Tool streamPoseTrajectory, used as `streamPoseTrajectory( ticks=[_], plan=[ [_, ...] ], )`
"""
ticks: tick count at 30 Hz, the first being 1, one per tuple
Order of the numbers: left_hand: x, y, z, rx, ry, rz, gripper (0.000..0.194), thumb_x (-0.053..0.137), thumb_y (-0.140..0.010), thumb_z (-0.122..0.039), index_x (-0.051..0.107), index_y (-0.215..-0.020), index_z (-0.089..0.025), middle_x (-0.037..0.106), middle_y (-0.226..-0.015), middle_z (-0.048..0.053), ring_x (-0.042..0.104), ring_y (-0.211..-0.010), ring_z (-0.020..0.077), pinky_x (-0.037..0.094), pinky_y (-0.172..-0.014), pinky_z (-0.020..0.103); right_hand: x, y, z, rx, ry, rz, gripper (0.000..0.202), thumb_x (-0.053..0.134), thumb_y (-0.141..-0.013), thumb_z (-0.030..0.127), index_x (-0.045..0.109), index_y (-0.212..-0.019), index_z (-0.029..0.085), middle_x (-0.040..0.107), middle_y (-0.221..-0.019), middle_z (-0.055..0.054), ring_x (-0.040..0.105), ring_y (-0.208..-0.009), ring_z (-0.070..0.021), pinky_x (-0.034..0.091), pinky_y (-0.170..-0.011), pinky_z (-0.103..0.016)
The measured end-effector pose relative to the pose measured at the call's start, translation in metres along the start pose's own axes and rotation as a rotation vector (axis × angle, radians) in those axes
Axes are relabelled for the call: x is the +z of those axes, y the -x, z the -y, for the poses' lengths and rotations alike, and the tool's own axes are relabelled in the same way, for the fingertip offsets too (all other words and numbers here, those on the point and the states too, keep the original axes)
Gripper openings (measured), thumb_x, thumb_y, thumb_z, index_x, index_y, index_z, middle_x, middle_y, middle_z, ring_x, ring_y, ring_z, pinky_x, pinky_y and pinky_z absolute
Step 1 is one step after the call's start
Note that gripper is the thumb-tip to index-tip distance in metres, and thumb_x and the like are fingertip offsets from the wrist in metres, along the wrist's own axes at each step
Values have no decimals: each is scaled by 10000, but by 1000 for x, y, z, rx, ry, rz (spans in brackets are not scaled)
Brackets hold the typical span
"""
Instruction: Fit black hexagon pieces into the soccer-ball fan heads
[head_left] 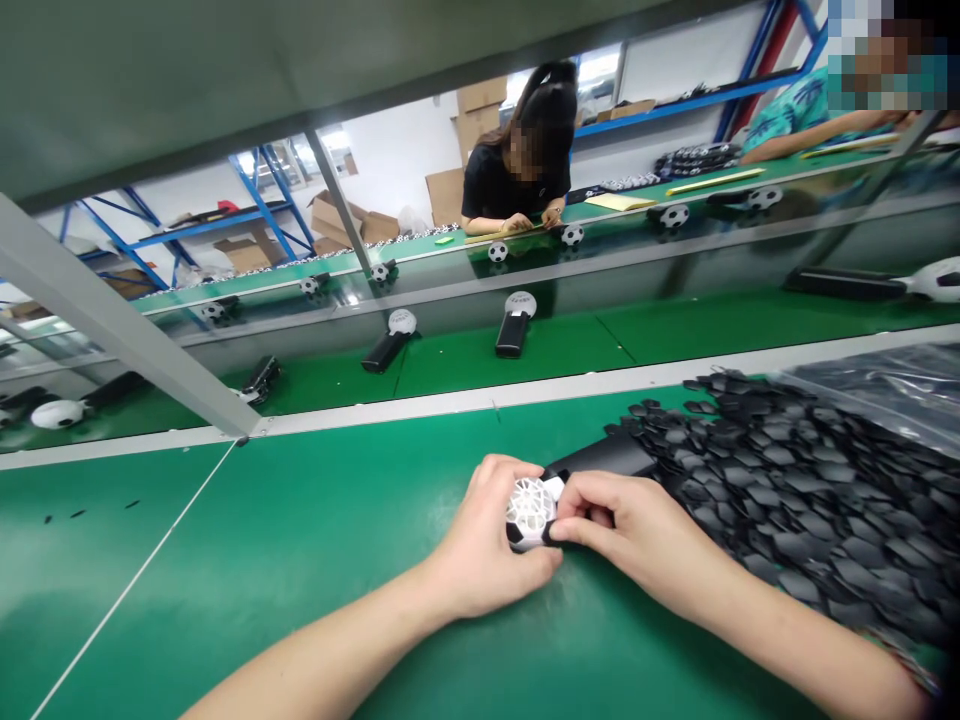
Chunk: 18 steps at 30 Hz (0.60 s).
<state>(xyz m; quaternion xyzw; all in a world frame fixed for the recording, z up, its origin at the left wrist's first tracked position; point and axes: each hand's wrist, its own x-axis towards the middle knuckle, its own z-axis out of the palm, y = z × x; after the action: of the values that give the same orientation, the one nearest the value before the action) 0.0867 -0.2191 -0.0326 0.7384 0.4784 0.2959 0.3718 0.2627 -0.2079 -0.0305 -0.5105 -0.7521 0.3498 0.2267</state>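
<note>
On the green table, my left hand (491,545) curves around the left side of a white and black football-patterned head (531,510) with an open lattice face. A black handle (611,455) extends from it toward the upper right. My right hand (619,515) pinches a small black piece at the head's lower right edge; the fingertips hide most of that piece. A large pile of black flat pieces (795,490) lies to the right, beside my right forearm.
Beyond the table's pale edge (420,408), a green conveyor (450,350) carries several football-headed devices, one (513,332) straight ahead. A slanted metal post (127,320) stands left. A person (517,160) sits across the line, another at the upper right. Clear plastic (892,395) lies behind the pile.
</note>
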Motion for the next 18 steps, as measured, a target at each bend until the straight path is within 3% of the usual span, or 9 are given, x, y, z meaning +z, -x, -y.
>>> streamPoseTrajectory(
  ticks=[7,11,14,16,18],
  plan=[
    [7,4,0,55,-18,-65,492,551,-611,-41,460,-1073,-183,447,-1073,64,437,-1041,203,383,-910,352,4,0,1,-12,10,-22,127,616,-739,233,566,-624,215,581,-601,52,490,-543,-115,329,-490,-211],
    [1,1,-1,127,-23,-90,517,589,-573,-17,493,-1049,-193,467,-1067,49,450,-1038,200,382,-919,337,-4,4,-8,-124,45,-85,129,592,-766,297,551,-673,218,581,-620,29,524,-542,-127,398,-492,-214],
    [-17,-29,8,44,-29,-228,498,638,-594,-61,500,-1051,-202,495,-1049,37,519,-943,179,446,-822,299,-23,1,-37,-168,234,-288,250,507,-805,467,584,-851,234,630,-801,-37,589,-665,-190,469,-569,-275],
    [-34,-63,21,-61,-110,-397,489,669,-628,-122,494,-1079,-200,514,-1046,39,548,-891,168,471,-763,279,-35,-4,-64,-177,474,-414,369,466,-798,533,589,-970,230,622,-1001,-97,590,-857,-277,484,-670,-362],
    [-49,-101,38,-106,-165,-493,481,669,-670,-157,481,-1113,-170,502,-1099,71,539,-952,183,464,-806,297,-41,-10,-92,-223,695,-455,459,423,-798,550,606,-1013,188,602,-1075,-157,558,-940,-344,458,-754,-466]
  ],
)
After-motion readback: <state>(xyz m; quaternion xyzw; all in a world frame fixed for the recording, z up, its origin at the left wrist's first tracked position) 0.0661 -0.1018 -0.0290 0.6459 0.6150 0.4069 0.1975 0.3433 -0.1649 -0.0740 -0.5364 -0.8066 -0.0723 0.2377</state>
